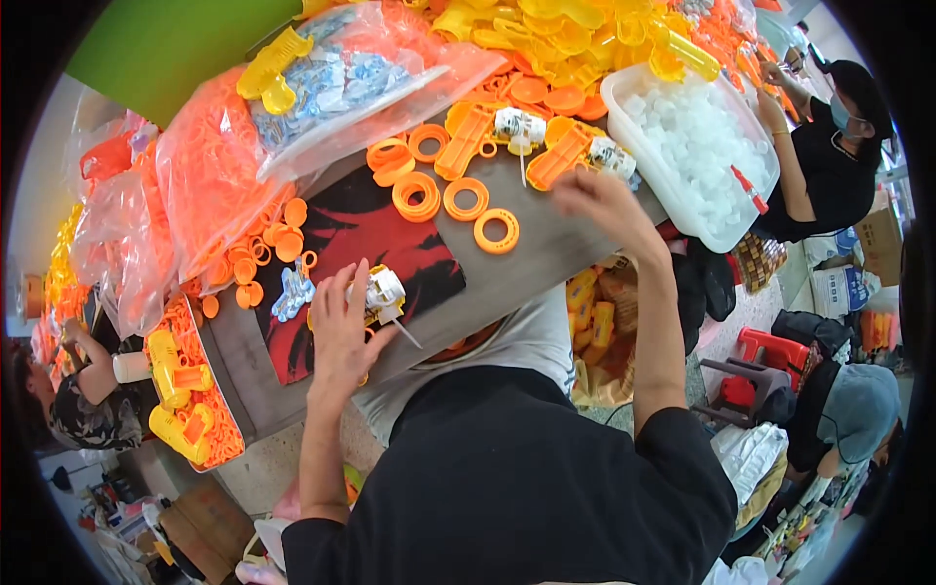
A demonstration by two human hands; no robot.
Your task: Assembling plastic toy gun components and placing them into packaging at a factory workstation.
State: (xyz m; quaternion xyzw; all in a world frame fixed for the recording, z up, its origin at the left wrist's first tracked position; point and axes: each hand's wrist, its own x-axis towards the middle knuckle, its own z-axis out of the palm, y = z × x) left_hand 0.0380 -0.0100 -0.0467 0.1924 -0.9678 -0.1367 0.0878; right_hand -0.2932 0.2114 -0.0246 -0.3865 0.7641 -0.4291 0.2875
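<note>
My left hand lies over a yellow toy shell half with a white mechanism at its end. Its fingers are around the piece, and a thin white strip sticks out toward me. Most of the shell is hidden under the palm. A light-blue plastic part rests just left of these fingers. My right hand hovers near the table's right side, fingers curled and blurred. Beyond it is an orange shell half with a white mechanism. A similar orange shell half lies farther left.
Orange rings lie mid-table. A white tub of translucent pieces stands at right. Bags of orange parts and yellow shells pile along the back. A box of orange parts is at left. Other people sit at both sides.
</note>
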